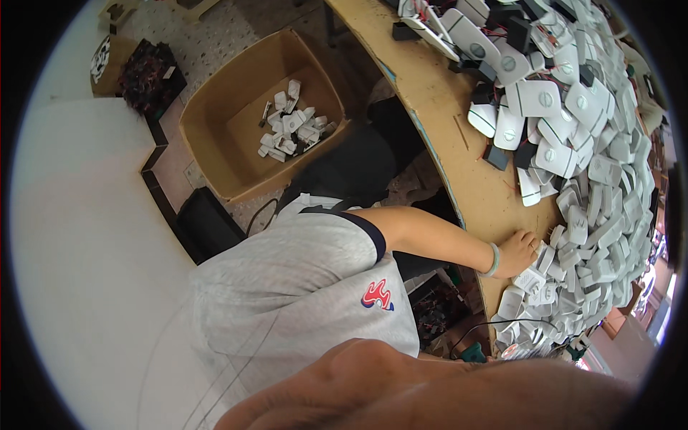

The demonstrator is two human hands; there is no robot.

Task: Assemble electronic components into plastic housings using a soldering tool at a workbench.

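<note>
My left arm, in a light grey short sleeve, reaches across to the table. My left hand [517, 254], with a pale band [491, 259] at the wrist, rests at the table's near edge beside the heap. Its fingers are bent and closed; what they hold, if anything, is hidden. Touching or just beside the hand is a white boxy plastic piece with print [530, 280]. White plastic housings [602, 244] are heaped beyond it. My right hand is not visible. Near the lower edge shows part of a green object [473, 352], with a black cable [494, 322] close by.
The wooden table [430, 93] curves along the right. Flat white units with black blocks and red wires [537, 98] pile at its far end. On the floor, a large cardboard box [215, 136] holds white pieces [294, 125]. A dark container of wired parts [152, 75] stands by the wall.
</note>
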